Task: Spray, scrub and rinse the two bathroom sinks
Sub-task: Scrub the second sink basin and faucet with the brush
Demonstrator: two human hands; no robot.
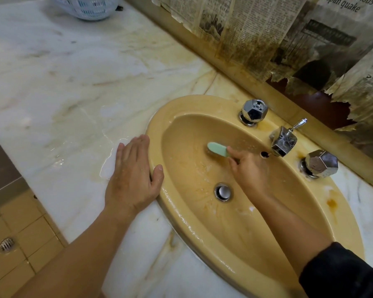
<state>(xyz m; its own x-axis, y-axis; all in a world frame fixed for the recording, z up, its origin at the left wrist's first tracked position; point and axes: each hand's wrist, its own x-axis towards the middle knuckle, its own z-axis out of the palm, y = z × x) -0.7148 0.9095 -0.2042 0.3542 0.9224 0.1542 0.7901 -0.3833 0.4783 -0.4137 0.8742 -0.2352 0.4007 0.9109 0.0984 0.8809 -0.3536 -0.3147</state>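
Two bare forearms reach in from the near edge, the right one ending in a dark sleeve (342,274). The left hand (132,179) lies flat and spread on the wet marble bench (63,93), fingers straight and pointing away from the person, thumb hooked over the near-left rim of the yellow sink (310,222); it holds nothing. Further in, the right hand (249,168) is down inside the basin, fingers curled round the handle of a pale green scrub brush (217,149). The brush lies with its long axis running from the hand toward the left and slightly away, its rounded head pointing at the basin's far-left wall, green back upward and bristles against the enamel. The chrome drain (222,192) sits just nearer than that hand, at the bottom of the bowl. Water beads along the sink's near rim.

Beyond the hand, the chrome spout (283,141) juts over the basin between two faceted chrome taps: the left tap (253,111) and the right tap (320,163). Behind them, torn, stained newspaper (289,39) covers the wall. At the far left of the bench stands a blue-and-white patterned object (86,7), cut off by the frame.
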